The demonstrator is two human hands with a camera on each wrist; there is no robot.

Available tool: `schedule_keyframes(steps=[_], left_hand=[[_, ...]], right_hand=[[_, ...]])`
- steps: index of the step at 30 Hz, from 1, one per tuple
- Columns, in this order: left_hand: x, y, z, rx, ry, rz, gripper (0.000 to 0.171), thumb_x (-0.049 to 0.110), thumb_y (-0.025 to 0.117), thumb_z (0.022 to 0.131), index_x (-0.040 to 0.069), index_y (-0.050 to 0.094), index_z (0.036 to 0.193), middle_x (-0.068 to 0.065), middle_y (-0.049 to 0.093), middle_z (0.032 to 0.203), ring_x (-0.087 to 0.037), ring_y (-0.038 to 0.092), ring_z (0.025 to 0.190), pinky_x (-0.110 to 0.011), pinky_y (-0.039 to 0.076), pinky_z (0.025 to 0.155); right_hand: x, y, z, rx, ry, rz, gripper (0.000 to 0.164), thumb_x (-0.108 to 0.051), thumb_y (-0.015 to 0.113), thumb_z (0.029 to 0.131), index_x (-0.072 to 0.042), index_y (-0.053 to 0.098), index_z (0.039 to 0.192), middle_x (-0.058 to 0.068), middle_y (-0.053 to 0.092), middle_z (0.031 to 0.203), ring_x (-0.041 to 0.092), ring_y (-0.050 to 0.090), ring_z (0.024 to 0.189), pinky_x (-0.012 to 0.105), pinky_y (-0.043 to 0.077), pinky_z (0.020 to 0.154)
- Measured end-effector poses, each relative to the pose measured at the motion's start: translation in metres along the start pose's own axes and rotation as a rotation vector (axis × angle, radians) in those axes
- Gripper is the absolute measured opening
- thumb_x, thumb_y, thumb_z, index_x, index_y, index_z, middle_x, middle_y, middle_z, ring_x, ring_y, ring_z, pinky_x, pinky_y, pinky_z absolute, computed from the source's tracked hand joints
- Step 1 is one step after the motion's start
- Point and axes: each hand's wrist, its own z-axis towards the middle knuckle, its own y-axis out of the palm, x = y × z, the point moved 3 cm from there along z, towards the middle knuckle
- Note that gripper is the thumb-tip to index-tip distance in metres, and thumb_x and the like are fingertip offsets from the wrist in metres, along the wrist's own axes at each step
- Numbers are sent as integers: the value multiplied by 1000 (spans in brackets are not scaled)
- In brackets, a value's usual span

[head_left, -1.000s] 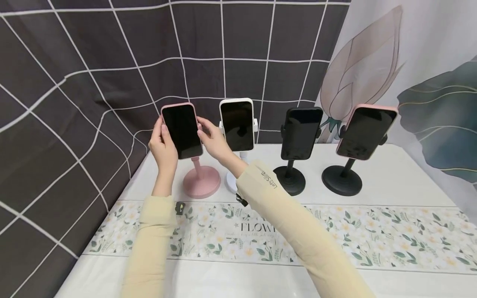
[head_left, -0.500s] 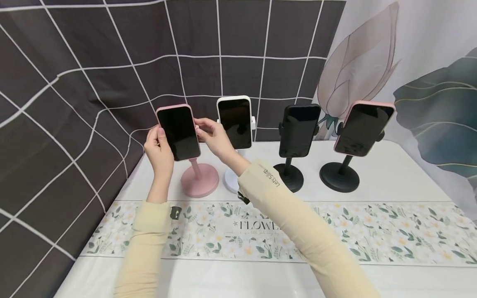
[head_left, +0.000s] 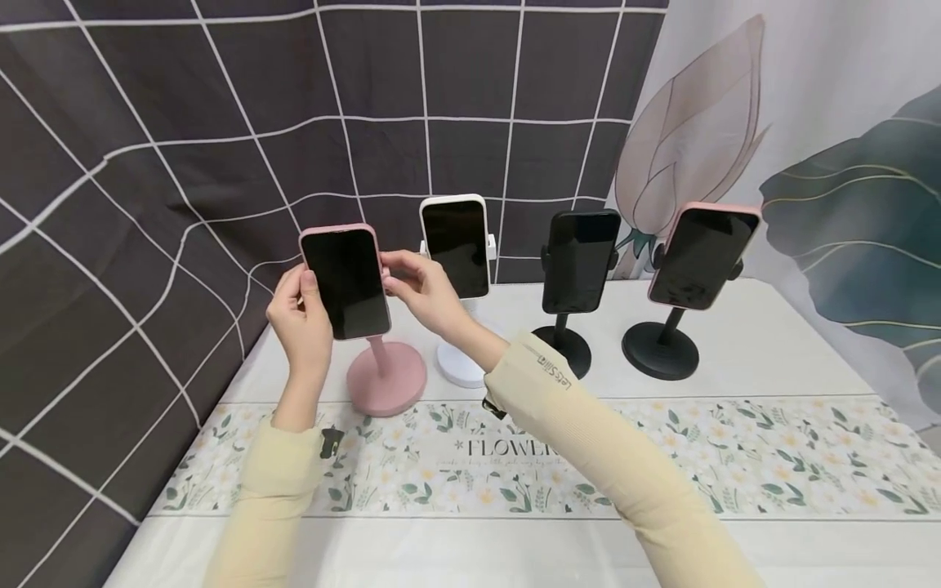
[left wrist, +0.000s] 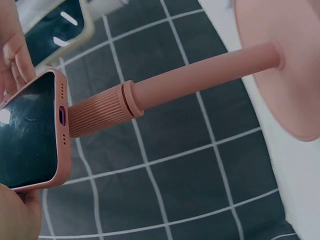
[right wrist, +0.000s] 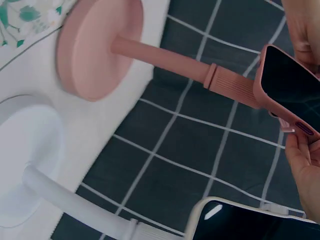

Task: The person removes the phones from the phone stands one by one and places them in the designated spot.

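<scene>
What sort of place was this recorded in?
Probably a staged tabletop set: a wrinkled dark grid cloth hangs behind a flower-banded tablecloth, with four phone stands lined up on it.

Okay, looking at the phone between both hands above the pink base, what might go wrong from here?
The pink-cased phone might slip on release: the left hand and right hand are at its sides, and I can't tell whether the pink stand grips it.

The right hand is close to the white-cased phone, so it might bump that.

Uneven pushing could tip the stand, since the phone is atop a slender post.
</scene>
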Motion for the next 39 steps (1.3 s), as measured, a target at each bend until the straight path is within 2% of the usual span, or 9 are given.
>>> schedule_keyframes(steps=[3,7,9,13,17,20,27,36,39], left_hand=[[12,-3,-3,-9,11,-9,22,11,52,89,-5,67,93,-8,65,88,-6,50,69,-9,35,51],[33,-4,-8,-19,-19,-76,22,12,54,88,-6,67,92,11,61,86,-8,51,70,-9,36,51],[43,-2,-11,-48,-33,-113,23,11,53,89,-8,66,91,15,59,84,-9,50,68,-8,36,50],[63,2,-19,-158,-53,-189,24,8,51,89,-11,64,91,14,57,82,-8,48,65,-8,37,50],[76,9,-30,-268,-78,-246,23,7,50,89,-11,63,96,13,57,85,-9,50,65,-8,42,52],[82,13,-38,-306,-87,-275,23,6,52,89,-11,63,99,14,58,87,-9,52,66,-8,44,54],[97,27,-52,-383,-104,-506,23,-3,55,83,-17,58,102,8,57,90,-14,57,80,-13,53,61],[102,46,-65,-457,-105,-571,25,-3,58,82,-19,57,101,10,57,93,-14,53,85,-10,49,60],[101,54,-71,-503,-110,-579,25,-1,58,82,-18,58,100,5,56,94,-14,53,86,-11,50,62]], right_hand=[[-11,-4,-8,-14,-29,-3,31,7,53,83,13,50,113,33,57,111,27,60,86,40,54,78],[-31,-13,-19,-18,-55,-30,32,8,53,83,14,49,114,33,56,112,29,58,90,42,53,79],[-40,-20,-23,-18,-63,-47,33,9,52,83,14,49,115,33,56,111,29,57,91,42,53,80],[-50,-37,-34,-22,-71,-71,33,9,51,84,14,48,116,33,55,112,28,57,92,41,53,81],[-59,-54,-50,-21,-61,-117,32,7,50,85,11,49,117,29,57,114,24,58,92,29,53,79],[-66,-63,-62,-16,-59,-157,33,6,51,85,9,50,117,27,58,112,21,58,89,19,50,76],[-82,-86,-85,50,-105,-246,31,9,53,82,10,51,113,25,59,101,17,60,82,14,47,71],[-84,-108,-108,61,-125,-345,30,9,52,83,7,50,113,3,54,97,13,57,83,13,46,70],[-81,-114,-115,83,-115,-375,30,9,51,84,7,49,113,-2,52,96,12,55,82,12,45,71]])
